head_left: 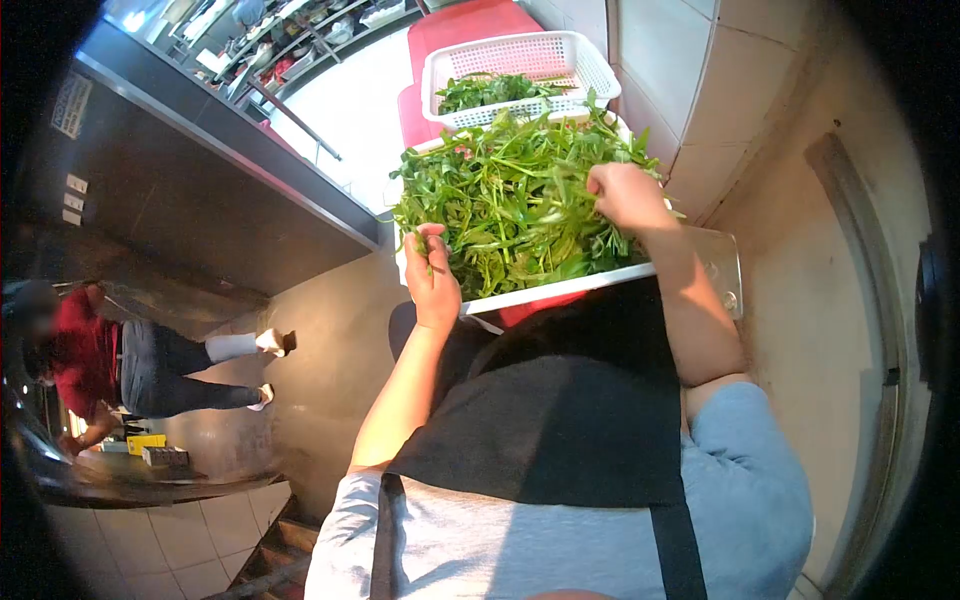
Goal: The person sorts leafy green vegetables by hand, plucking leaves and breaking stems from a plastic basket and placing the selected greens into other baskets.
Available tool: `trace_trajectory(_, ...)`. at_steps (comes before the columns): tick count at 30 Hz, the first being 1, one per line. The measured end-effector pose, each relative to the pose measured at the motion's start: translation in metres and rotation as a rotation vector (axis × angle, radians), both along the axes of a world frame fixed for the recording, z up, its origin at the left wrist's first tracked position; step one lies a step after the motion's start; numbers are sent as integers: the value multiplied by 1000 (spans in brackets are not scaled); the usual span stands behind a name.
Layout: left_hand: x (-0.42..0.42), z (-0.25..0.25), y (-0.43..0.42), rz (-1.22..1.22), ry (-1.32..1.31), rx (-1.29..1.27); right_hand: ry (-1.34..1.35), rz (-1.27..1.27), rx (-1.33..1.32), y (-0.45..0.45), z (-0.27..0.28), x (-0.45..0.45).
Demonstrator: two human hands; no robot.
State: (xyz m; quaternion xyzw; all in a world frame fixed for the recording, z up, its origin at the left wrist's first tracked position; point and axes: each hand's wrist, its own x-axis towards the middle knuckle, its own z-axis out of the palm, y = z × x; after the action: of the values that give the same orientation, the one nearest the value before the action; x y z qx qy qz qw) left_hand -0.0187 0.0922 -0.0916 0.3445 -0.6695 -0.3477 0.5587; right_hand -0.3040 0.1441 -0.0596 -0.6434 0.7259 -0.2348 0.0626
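Observation:
A white tray [560,290] heaped with leafy green stems [510,210] lies in front of my body. At the tray's left edge, my left hand [432,275] has its fingers curled around a small green sprig. My right hand [625,195] is over the right side of the heap, its fingers bent together at the greens; what lies between the fingertips is hard to make out. Beyond the tray is a white perforated basket [600,75] with a smaller pile of greens [490,92] in it.
A red surface [470,25] extends behind the basket. A tiled wall [670,60] rises at the right, with a clear container [725,265] beside the tray. Shelves [300,50] stand at the back left. Another person [150,365] is at a counter at far left.

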Motion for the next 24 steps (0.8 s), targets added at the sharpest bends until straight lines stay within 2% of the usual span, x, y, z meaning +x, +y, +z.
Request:
trace_trajectory(2,-1,2,1,-6,-46,-20,-160,13,-66,8,13,-14)
trace_trajectory(3,0,3,0,-17,-58,45,-257,11,-186,10,20,-20)
trace_trajectory(6,2,-2,-3,-89,28,77,-431,-46,-193,14,60,-18)
trace_trajectory(9,0,1,-14,-28,-48,-58,-408,96,-170,-5,71,-18)
trace_trajectory(12,-10,54,-12,14,-209,-277,-154,257,-176,-18,95,4)
trace_trajectory(13,-20,77,-8,8,-278,-367,69,417,-272,-29,95,5)
trace_trajectory(15,-36,103,-10,51,-658,-437,25,548,-176,-36,110,28)
trace_trajectory(16,-44,102,-16,64,-731,-533,3,610,-128,-38,119,38)
trace_trajectory(18,-53,88,-38,79,-835,-549,37,577,-106,-42,128,41)
trace_trajectory(21,-49,80,-50,19,-710,-160,171,480,-164,-41,144,34)
trace_trajectory(24,-41,86,-49,-3,-625,-128,-196,470,-61,-35,153,17)
